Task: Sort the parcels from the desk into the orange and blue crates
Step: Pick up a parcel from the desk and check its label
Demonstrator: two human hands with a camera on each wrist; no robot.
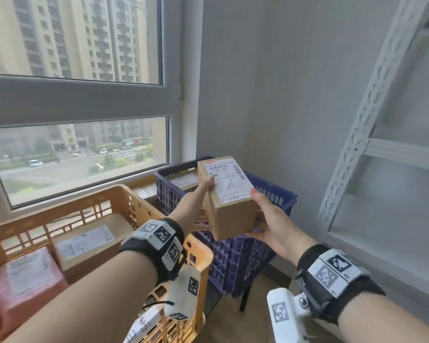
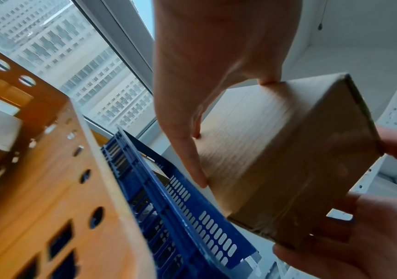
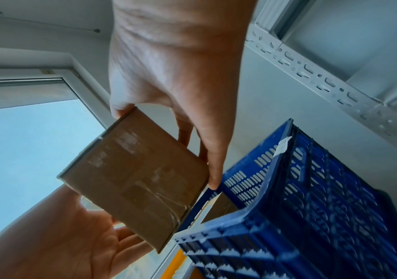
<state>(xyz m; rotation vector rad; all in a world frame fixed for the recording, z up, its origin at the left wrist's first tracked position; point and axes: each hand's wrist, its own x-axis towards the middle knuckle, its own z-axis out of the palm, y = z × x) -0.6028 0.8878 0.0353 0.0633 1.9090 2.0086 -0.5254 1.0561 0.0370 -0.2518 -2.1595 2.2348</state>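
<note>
A brown cardboard parcel [image 1: 229, 214] with a white shipping label on top hangs in the air above the blue crate [image 1: 278, 194]. Both hands hold it. My left hand [image 1: 197, 204] grips its left side, thumb on the label's edge and fingers underneath. My right hand [image 1: 268, 216] grips the right side the same way. The left wrist view shows the left hand [image 2: 204, 75] on the parcel [image 2: 276, 151] over the blue crate [image 2: 192, 217]. In the right wrist view the right hand [image 3: 180, 75] clasps the parcel [image 3: 139, 179]. The orange crate [image 1: 124, 191] stands to the left.
The orange crate holds a labelled cardboard box [image 1: 89, 241] and a red parcel [image 1: 27, 273]. Another labelled parcel [image 1: 183, 180] lies in the blue crate. A white metal shelf unit [image 1: 382, 149] stands at the right, a window [image 1: 79, 154] behind the crates.
</note>
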